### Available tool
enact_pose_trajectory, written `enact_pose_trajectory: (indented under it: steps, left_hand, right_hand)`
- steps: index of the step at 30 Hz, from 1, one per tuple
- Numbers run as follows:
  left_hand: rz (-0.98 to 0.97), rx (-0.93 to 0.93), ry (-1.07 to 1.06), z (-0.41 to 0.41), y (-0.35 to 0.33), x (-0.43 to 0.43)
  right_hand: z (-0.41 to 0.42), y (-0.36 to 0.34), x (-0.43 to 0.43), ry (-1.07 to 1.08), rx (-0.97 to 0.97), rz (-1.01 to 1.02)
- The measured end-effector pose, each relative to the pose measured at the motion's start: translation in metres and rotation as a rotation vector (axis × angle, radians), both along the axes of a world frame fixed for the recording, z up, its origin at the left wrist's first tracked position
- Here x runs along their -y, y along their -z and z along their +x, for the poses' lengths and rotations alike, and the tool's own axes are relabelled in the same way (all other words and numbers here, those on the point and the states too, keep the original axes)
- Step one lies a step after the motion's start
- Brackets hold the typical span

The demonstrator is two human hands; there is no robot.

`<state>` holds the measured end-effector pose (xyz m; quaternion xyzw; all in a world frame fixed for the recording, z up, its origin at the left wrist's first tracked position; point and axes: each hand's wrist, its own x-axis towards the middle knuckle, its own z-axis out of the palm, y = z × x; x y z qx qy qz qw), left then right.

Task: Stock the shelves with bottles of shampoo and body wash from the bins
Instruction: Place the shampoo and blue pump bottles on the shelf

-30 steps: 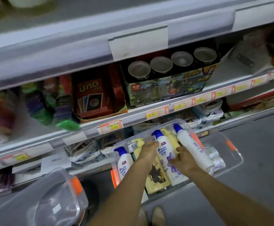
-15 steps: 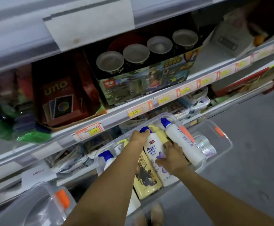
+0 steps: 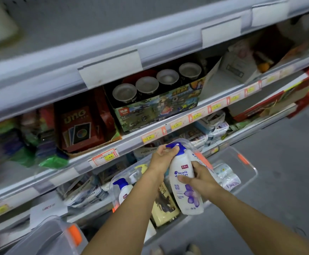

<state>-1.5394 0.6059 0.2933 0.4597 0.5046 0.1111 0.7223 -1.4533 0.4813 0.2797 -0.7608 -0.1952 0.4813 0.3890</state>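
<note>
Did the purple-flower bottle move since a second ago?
Yes. The purple-flower bottle has risen from the clear bin toward the shelf edge; the left hand and right hand grip it.

A shampoo bottle (image 3: pixel 186 183) hangs above the bin (image 3: pixel 128 171), a second bottle (image 3: pixel 125 193) inside at left.

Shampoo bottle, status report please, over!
Left hand grips the blue cap; right hand holds the body. Shampoo bottle held above the clear bin. Price-tag shelf rail just beyond the cap.
</note>
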Motion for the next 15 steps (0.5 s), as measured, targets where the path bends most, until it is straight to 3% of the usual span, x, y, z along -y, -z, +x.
enact_pose_trajectory:
  steps: [6,15]
  left_hand:
    - [0.013,0.089,0.046,0.011,-0.067,0.004]
    - [0.039,0.169,0.098,0.073,-0.14,0.05]
  right_hand:
    - [0.032,-0.064,0.004,0.053,-0.193,0.189]
    - [0.119,-0.159,0.023,-0.012,-0.122,0.372]
